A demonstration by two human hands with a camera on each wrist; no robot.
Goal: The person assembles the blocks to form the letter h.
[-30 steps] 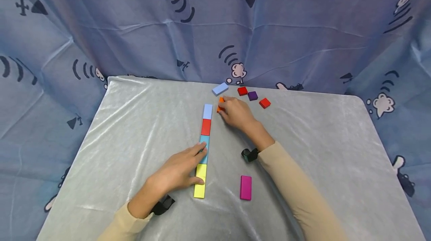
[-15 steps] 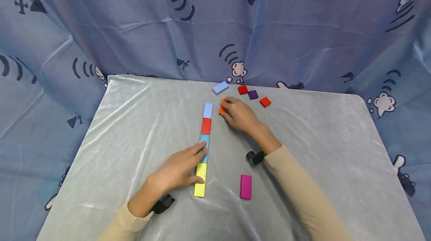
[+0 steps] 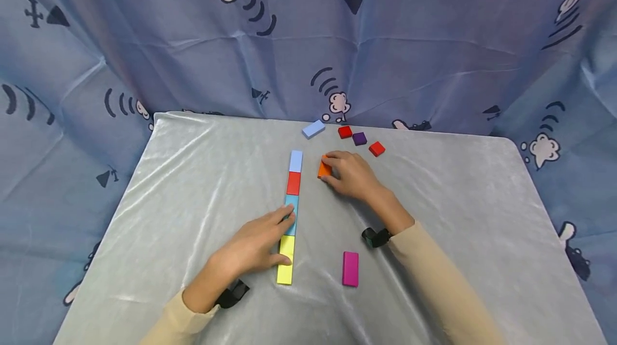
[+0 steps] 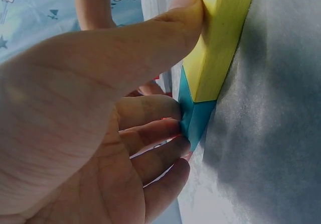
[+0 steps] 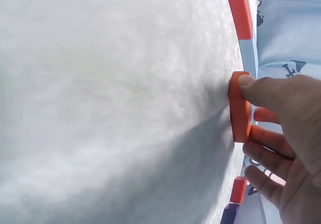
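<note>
Four-colour row on the cloth: a yellow block point(image 3: 285, 275), a blue block point(image 3: 290, 200), a red block point(image 3: 293, 183) and a light blue block point(image 3: 296, 162), laid end to end. My left hand point(image 3: 255, 242) rests along it, thumb at the yellow block's side and fingertips on the blue one, as the left wrist view also shows. To the right of the row's far end, my right hand point(image 3: 354, 174) pinches an orange block point(image 3: 324, 168) between thumb and fingers. In the right wrist view the thumb point(image 5: 253, 86) presses one end of that orange block.
Near the back edge lie another light blue block point(image 3: 313, 129), a small red block point(image 3: 345, 132), a purple block point(image 3: 359, 139) and a second small red block point(image 3: 377, 149). A magenta block point(image 3: 350, 269) lies right of the yellow one. Patterned curtains point(image 3: 414, 66) hang behind the table.
My right hand has brought the orange block nearer to me and a little to the right, away from the row. The left hand has kept its place on the row.
</note>
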